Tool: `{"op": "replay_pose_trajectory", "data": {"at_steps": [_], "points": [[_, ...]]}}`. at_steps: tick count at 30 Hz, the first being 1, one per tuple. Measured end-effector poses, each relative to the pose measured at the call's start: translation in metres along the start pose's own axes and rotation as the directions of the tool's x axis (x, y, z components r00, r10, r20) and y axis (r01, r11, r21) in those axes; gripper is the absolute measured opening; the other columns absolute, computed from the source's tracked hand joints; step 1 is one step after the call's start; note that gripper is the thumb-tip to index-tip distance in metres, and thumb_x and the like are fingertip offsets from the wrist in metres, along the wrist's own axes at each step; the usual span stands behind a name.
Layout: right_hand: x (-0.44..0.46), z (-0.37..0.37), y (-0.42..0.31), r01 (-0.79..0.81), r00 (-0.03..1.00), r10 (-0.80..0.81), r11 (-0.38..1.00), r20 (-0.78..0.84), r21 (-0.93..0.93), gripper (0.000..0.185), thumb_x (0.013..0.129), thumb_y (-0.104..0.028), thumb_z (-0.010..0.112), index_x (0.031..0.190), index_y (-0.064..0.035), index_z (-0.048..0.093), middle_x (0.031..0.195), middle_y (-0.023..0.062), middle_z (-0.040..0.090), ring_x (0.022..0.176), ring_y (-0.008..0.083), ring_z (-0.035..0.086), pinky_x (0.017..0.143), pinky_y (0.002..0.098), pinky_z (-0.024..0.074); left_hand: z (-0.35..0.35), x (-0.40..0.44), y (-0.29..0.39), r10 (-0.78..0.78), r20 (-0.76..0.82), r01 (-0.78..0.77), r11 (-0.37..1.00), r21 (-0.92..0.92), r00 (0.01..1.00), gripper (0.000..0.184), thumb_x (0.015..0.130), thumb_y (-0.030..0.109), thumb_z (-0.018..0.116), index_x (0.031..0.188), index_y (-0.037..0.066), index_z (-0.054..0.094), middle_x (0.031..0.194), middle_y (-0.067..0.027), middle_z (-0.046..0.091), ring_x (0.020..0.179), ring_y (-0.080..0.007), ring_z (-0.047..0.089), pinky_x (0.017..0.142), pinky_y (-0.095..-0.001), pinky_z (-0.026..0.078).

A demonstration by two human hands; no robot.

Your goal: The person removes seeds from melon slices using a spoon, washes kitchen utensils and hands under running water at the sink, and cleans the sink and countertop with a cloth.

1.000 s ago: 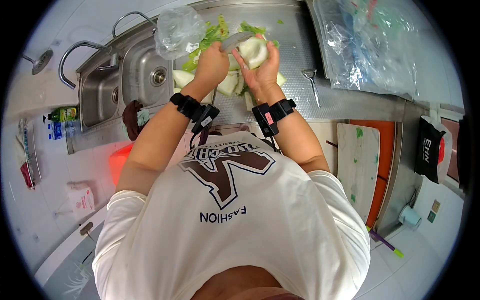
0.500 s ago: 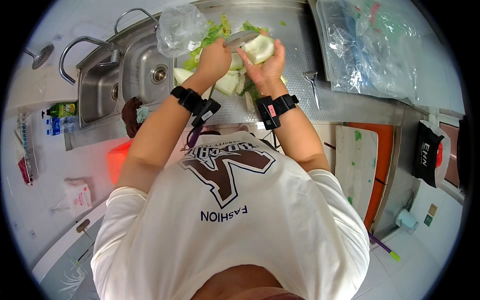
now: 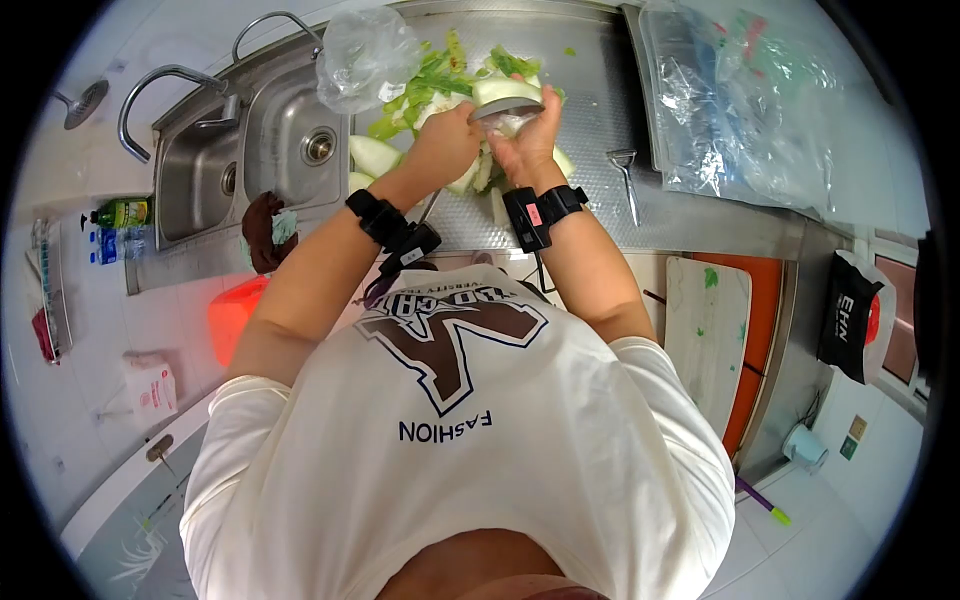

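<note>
My left hand [image 3: 445,150] is closed round the handle of a kitchen knife, mostly hidden in the fist. The knife's broad metal blade [image 3: 508,107] lies across a pale green, peeled gourd piece [image 3: 508,91]. Cupped beneath and beside that piece, my right hand [image 3: 530,140] grips it from the right. Other pale gourd pieces [image 3: 374,156] lie on the counter to the left and under my hands. Green leafy scraps [image 3: 440,78] are spread just beyond the hands. A peeler [image 3: 626,183] rests on the counter, right of my right hand.
At left is a double steel sink [image 3: 285,135] with curved faucets. A crumpled clear plastic bag [image 3: 368,60] sits by its edge. Clear plastic sheeting [image 3: 740,110] covers the counter's right side. A brown cloth [image 3: 268,232] hangs at the sink's front, near a red bin [image 3: 236,318].
The gourd piece has tilted and the knife blade has swung in front of it. My left hand has shifted right and slightly down, closer to my right hand.
</note>
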State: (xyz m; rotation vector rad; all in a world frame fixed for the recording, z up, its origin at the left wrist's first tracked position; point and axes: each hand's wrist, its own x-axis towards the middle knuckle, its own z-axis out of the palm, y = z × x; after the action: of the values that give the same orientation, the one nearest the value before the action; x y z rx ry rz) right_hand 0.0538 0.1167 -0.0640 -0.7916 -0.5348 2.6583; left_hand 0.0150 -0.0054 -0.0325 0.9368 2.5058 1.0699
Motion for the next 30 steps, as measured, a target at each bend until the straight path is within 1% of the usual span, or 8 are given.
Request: {"op": "replay_pose_trajectory", "data": {"at_steps": [6,9,11,14,15,17,27,30], "points": [[0.023,-0.009,0.019,-0.038,0.999,0.037,0.998,0.018,0.046,0.051,0.084,-0.052,0.044,0.112,-0.0114,0.056,0.114,0.0114,0.053,0.107,0.0304,0.049,0.094,0.0536,0.0381,-0.005,-0.004,-0.004,-0.010,0.027,0.010,1.000,-0.002,1.000,0.021,0.084,0.015,0.049,0.092,-0.003,0.055,0.077,-0.0282,0.059,0.075,-0.0446,0.058,0.068,-0.0489,0.047],[0.029,-0.009,0.022,-0.056,0.998,0.058,0.986,-0.004,0.155,0.049,0.085,-0.051,0.046,0.112,-0.0109,0.054,0.117,0.0125,0.052,0.109,0.0334,0.048,0.097,0.0563,0.0370,0.001,-0.010,0.008,-0.180,0.151,0.197,0.975,-0.104,0.972,0.033,0.089,0.023,0.047,0.109,-0.003,0.056,0.076,-0.0245,0.061,0.070,-0.0387,0.059,0.065,-0.0429,0.046],[0.034,-0.007,0.022,-0.081,0.994,0.091,0.985,-0.063,0.153,0.049,0.085,-0.051,0.046,0.112,-0.0106,0.053,0.118,0.0132,0.051,0.110,0.0349,0.047,0.099,0.0572,0.0364,0.011,-0.010,0.001,0.073,0.064,-0.074,0.997,0.002,0.995,0.034,0.090,0.023,0.047,0.110,-0.003,0.055,0.071,-0.0188,0.062,0.059,-0.0320,0.060,0.058,-0.0403,0.047],[0.042,-0.013,0.018,-0.110,0.990,0.095,0.983,0.103,0.147,0.050,0.089,-0.049,0.042,0.118,-0.0099,0.051,0.125,0.0153,0.049,0.115,0.0359,0.046,0.099,0.0573,0.0368,-0.001,0.012,-0.022,0.030,-0.099,-0.033,0.999,-0.029,0.995,0.033,0.090,0.023,0.047,0.108,-0.004,0.054,0.066,-0.0130,0.060,0.051,-0.0235,0.058,0.050,-0.0366,0.046],[0.037,-0.012,0.013,-0.119,0.990,0.107,0.984,0.094,0.133,0.051,0.091,-0.047,0.039,0.121,-0.0068,0.049,0.127,0.0172,0.048,0.121,0.0367,0.043,0.100,0.0603,0.0342,-0.013,0.014,-0.019,0.029,-0.097,-0.032,0.999,-0.030,0.995,0.033,0.090,0.023,0.047,0.108,-0.004,0.054,0.066,-0.0130,0.060,0.051,-0.0235,0.058,0.050,-0.0366,0.046],[0.030,-0.015,0.009,-0.157,0.978,0.124,0.968,0.169,0.195,0.053,0.093,-0.046,0.038,0.124,-0.0041,0.046,0.130,0.0186,0.045,0.124,0.0374,0.040,0.101,0.0624,0.0322,-0.045,0.021,-0.005,-0.367,-0.033,0.357,0.920,-0.160,0.930,0.027,0.087,0.020,0.046,0.093,-0.004,0.056,0.076,-0.0254,0.062,0.066,-0.0385,0.061,0.063,-0.0436,0.050],[0.031,-0.022,0.009,-0.222,0.956,0.191,0.967,0.222,0.125,0.053,0.095,-0.047,0.036,0.128,-0.0048,0.041,0.134,0.0180,0.042,0.126,0.0376,0.037,0.102,0.0611,0.0318,-0.016,0.018,-0.037,-0.276,-0.050,0.275,0.961,-0.037,0.960,0.027,0.089,0.020,0.044,0.092,-0.005,0.055,0.072,-0.0233,0.062,0.055,-0.0343,0.061,0.054,-0.0417,0.050],[0.053,-0.027,0.014,-0.216,0.975,0.214,0.976,0.065,0.024,0.048,0.094,-0.040,0.045,0.129,-0.0078,0.039,0.129,0.0148,0.045,0.118,0.0373,0.041,0.101,0.0583,0.0341,-0.021,0.017,-0.031,-0.353,-0.030,0.351,0.934,-0.067,0.935,0.026,0.089,0.019,0.045,0.094,-0.003,0.056,0.071,-0.0215,0.062,0.055,-0.0326,0.061,0.052,-0.0420,0.049]]}}
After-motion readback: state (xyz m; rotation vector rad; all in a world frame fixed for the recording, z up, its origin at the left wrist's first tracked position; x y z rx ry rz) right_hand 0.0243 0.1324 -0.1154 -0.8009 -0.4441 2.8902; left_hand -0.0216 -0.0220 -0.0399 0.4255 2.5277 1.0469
